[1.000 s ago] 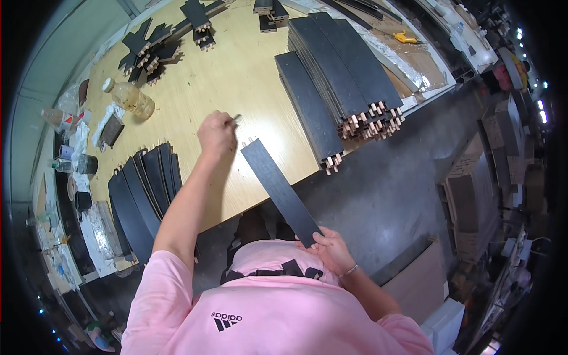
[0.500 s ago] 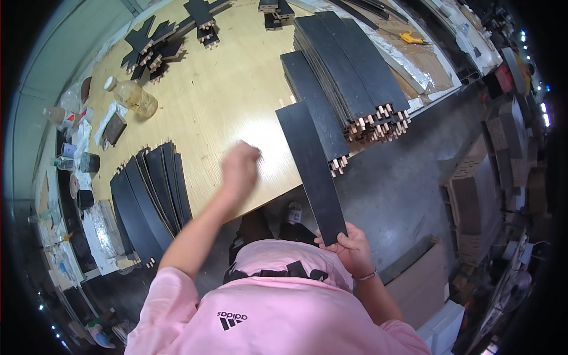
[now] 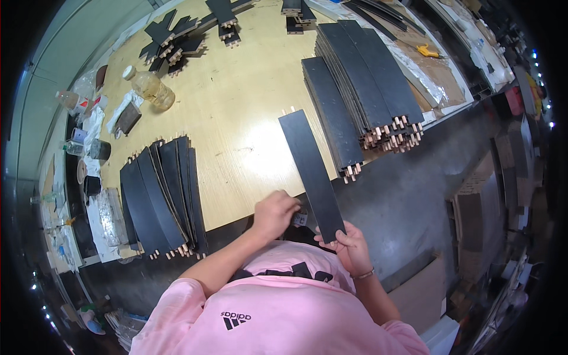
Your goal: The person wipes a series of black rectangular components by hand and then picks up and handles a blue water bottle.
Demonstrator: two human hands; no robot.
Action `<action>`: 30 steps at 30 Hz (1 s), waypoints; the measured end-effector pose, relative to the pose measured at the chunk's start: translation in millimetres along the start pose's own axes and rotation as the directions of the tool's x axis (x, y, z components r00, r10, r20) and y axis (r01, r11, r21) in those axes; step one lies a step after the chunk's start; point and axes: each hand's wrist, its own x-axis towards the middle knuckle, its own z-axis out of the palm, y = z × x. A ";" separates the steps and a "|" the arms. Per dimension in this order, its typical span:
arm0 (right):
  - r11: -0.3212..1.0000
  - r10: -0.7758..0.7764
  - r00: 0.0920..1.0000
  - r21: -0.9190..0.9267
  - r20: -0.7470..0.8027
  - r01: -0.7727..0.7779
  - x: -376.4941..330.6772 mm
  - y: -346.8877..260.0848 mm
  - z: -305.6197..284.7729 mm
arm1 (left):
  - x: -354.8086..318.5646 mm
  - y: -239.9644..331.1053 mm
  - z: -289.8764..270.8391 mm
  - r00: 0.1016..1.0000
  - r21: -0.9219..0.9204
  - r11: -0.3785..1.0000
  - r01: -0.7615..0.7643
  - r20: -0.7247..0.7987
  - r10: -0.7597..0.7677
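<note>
1. The right hand (image 3: 349,244) grips a long, flat black panel (image 3: 310,167) by its near end, over the workbench's (image 3: 242,118) front edge.
2. The left hand (image 3: 275,212) is closed beside that end.
3. Stacked black panels (image 3: 361,83) lie at the right edge; a fanned stack (image 3: 163,195) lies left.

one black slat (image 3: 310,168) held up, two slat stacks (image 3: 361,100) (image 3: 163,198), one bottle (image 3: 151,87).

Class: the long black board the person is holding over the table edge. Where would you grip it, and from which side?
Grip the black board at its near end, from below the table edge, where the right hand holds it. It is long and narrow, its far end resting on the table.
</note>
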 end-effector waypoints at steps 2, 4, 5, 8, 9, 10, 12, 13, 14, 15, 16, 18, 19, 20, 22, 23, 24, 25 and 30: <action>0.999 -0.013 1.000 -0.048 -0.011 0.012 7.3 -0.8 1.0 | 12.0 -20.5 -12.4 0.960 -0.160 0.961 0.225 -0.134 -0.247; 0.996 0.082 0.996 -0.040 -0.042 -0.084 15.2 3.9 4.4 | 40.6 -46.2 -36.9 0.909 -0.110 0.963 0.247 -0.318 -0.270; 0.996 0.083 0.996 -0.042 -0.040 -0.084 19.3 9.2 5.1 | 56.8 -56.3 -48.8 0.910 -0.050 0.967 0.249 -0.328 -0.252; 0.988 0.146 0.988 -0.047 -0.052 -0.148 32.5 27.9 5.8 | 101.8 -70.3 -62.4 0.951 0.135 0.976 0.172 -0.281 -0.129; 0.987 0.154 0.987 -0.047 -0.032 -0.156 34.0 31.2 6.6 | 111.2 -72.9 -61.6 0.949 0.136 0.975 0.176 -0.287 -0.131; 0.985 0.163 0.986 -0.047 -0.012 -0.164 34.7 33.7 7.5 | 118.9 -74.7 -57.6 0.950 0.187 0.972 0.141 -0.303 -0.079; 0.985 0.160 0.987 -0.059 -0.011 -0.160 36.9 34.4 7.6 | 118.2 -65.9 -43.5 0.949 0.270 0.959 0.083 -0.315 0.007; 0.986 0.152 0.988 -0.065 -0.014 -0.153 37.7 33.5 5.3 | 105.7 -50.9 -30.4 0.956 0.253 0.965 0.067 -0.293 0.010; 0.987 0.149 0.989 -0.063 -0.018 -0.150 38.2 32.0 4.2 | 86.2 -43.6 -20.1 0.968 0.321 0.945 -0.069 -0.208 0.142; 0.986 0.149 0.988 -0.077 -0.030 -0.150 39.3 31.4 3.1 | 65.2 -26.1 -13.1 0.972 0.281 0.945 -0.166 -0.112 0.204; 0.984 0.152 0.988 -0.093 -0.036 -0.154 39.8 32.2 4.4 | 44.5 -22.1 -5.6 0.955 0.240 0.930 -0.279 -0.033 0.295; 0.982 0.152 0.986 -0.100 -0.062 -0.158 35.3 30.7 9.2 | 36.4 -10.6 -5.6 0.942 0.191 0.923 -0.333 0.039 0.332; 0.979 0.159 0.984 -0.116 -0.080 -0.167 32.9 30.8 11.2 | 42.6 -15.3 -8.6 0.952 0.181 0.935 -0.304 0.030 0.304; 0.980 0.156 0.984 -0.113 -0.089 -0.166 31.4 31.1 12.1 | 59.4 -27.0 -12.5 0.969 0.229 0.948 -0.220 -0.058 0.238; 0.981 0.145 0.987 -0.122 -0.064 -0.152 30.9 30.3 16.6 | 106.6 -59.4 -26.9 0.968 0.245 0.970 -0.001 -0.243 0.062; 0.980 0.146 0.988 -0.128 -0.057 -0.152 31.0 31.0 17.1 | 126.0 -72.2 -36.3 0.943 0.206 0.971 0.121 -0.329 -0.048; 0.980 0.145 0.987 -0.125 -0.062 -0.152 31.8 33.2 14.8 | 137.9 -80.2 -45.1 0.941 0.206 0.971 0.121 -0.334 -0.046; 0.981 0.144 0.987 -0.120 -0.069 -0.152 31.9 34.4 13.1 | 147.5 -86.0 -53.1 0.946 0.263 0.954 0.143 -0.320 -0.054; 0.981 0.131 0.984 -0.127 -0.119 -0.146 30.0 36.0 9.4 | 126.3 -74.6 -37.8 0.982 0.227 0.967 0.112 -0.174 -0.073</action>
